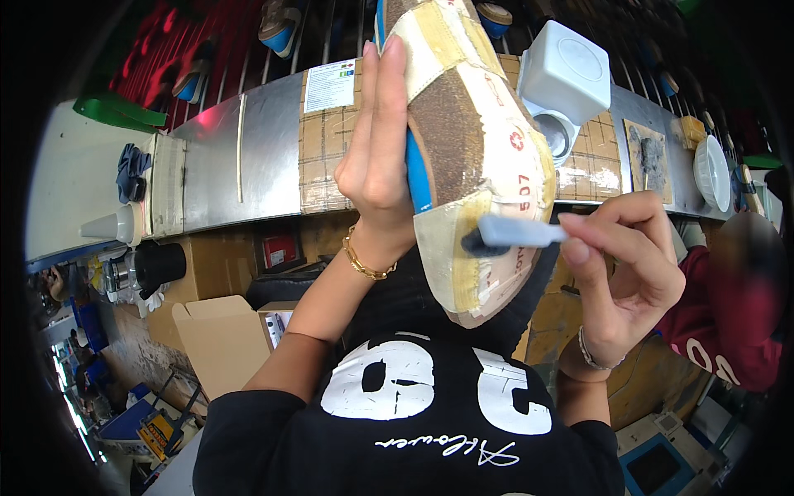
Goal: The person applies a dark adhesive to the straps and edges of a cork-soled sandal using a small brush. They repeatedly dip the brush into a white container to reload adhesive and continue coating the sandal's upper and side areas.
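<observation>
A shoe upper stretched over a blue last (419, 169) is held up in front of me, its sole side turned toward me. The upper (451, 132) is brown and cream, with a pale printed insole board (504, 157) along the bottom and yellowish smears near the edge. My left hand (376, 136) grips it from the left side, fingers stretched upward along it; the thumb is hidden. Between the fingers of my right hand (624, 260) is a small brush with a whitish handle (525, 232). Its dark bristles (475, 243) touch the yellowish edge of the upper.
Behind the shoe, a white plastic container (566, 70) stands on the cardboard-covered metal bench (273, 149). A white bowl (713, 174) sits at the right. Beyond run rollers with other lasted shoes (279, 33). Another person in a maroon top (719, 318) is at the right. An open carton (219, 343) stands lower left.
</observation>
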`<state>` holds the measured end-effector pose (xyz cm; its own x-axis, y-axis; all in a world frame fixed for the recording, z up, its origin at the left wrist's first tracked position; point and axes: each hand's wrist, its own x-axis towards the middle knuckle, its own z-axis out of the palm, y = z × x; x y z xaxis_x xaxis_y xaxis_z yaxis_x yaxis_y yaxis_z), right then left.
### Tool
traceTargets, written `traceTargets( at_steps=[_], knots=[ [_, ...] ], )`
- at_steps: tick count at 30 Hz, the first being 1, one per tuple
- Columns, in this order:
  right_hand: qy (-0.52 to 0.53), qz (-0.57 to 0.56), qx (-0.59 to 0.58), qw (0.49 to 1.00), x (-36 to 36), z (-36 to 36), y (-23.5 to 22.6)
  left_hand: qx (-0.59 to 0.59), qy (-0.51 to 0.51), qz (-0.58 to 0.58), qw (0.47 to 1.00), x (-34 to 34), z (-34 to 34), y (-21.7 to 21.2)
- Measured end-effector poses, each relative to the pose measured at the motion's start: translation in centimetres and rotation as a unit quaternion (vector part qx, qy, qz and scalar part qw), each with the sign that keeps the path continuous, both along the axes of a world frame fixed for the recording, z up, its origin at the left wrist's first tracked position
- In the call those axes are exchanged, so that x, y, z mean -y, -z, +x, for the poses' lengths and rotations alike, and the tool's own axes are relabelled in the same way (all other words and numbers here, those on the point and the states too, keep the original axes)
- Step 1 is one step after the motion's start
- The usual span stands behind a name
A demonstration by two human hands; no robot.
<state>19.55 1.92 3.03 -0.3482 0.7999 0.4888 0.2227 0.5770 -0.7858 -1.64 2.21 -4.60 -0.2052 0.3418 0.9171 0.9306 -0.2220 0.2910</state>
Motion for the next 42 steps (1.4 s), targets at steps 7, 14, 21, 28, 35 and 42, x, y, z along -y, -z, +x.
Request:
traceTargets(
  at_steps=[7,14,21,28,35,42],
  knots=[
    [0.059,0.151,0.008,0.987,-1.1,-0.6,-0.2,0.007,0.035,-0.005,0.999,0.2,0.9,-1.0],
    [-0.004,0.137,0.022,0.990,-1.0,-0.1,-0.3,0.019,0.009,-0.019,1.000,0.7,-0.1,-0.1],
    [-0.060,0.129,0.030,0.989,-1.3,0.5,-0.8,0.012,0.021,-0.055,0.998,0.6,-0.3,0.0],
    [-0.091,0.119,0.055,0.987,-0.9,1.6,-1.2,0.077,0.116,-0.121,0.983,1.6,0.5,-1.0],
    [-0.164,0.086,0.021,0.983,-0.8,1.0,-1.5,0.086,0.141,-0.150,0.975,2.1,-0.6,-0.4],
    [0.043,0.155,0.060,0.985,1.1,-0.5,-1.3,0.124,0.123,-0.159,0.972,2.1,-0.4,-0.8]
  ],
)
